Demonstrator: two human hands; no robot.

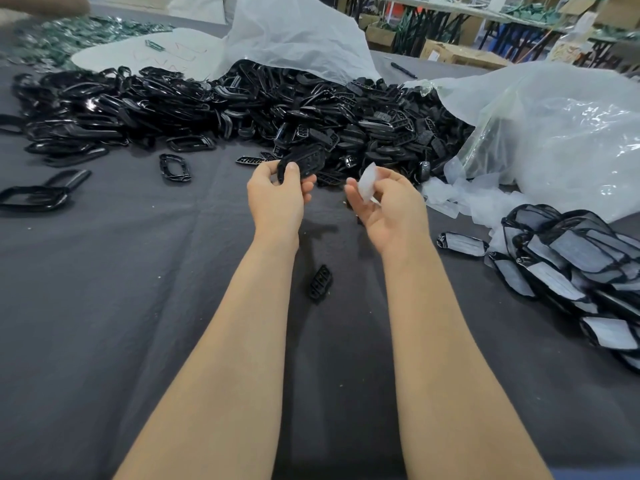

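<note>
Black plastic shell [304, 165] sits pinched between my left hand's [277, 199] thumb and fingers, lifted just before the heap of loose shells [242, 105]. My right hand [389, 207] pinches a translucent white liner [368, 183] close beside it, probably to fit inside, like the lined pieces stacked at my right [571, 261].

Thumb and fingers of the left hand [277, 199] cover the near end of the black part [308, 162]. The film [367, 181] has its lower end behind the right hand [388, 206]. The pile [242, 105] runs under the bag [298, 32]. The right edge cuts off the wrapped stack [581, 265]. The green heap [69, 36] is blurred.
</note>
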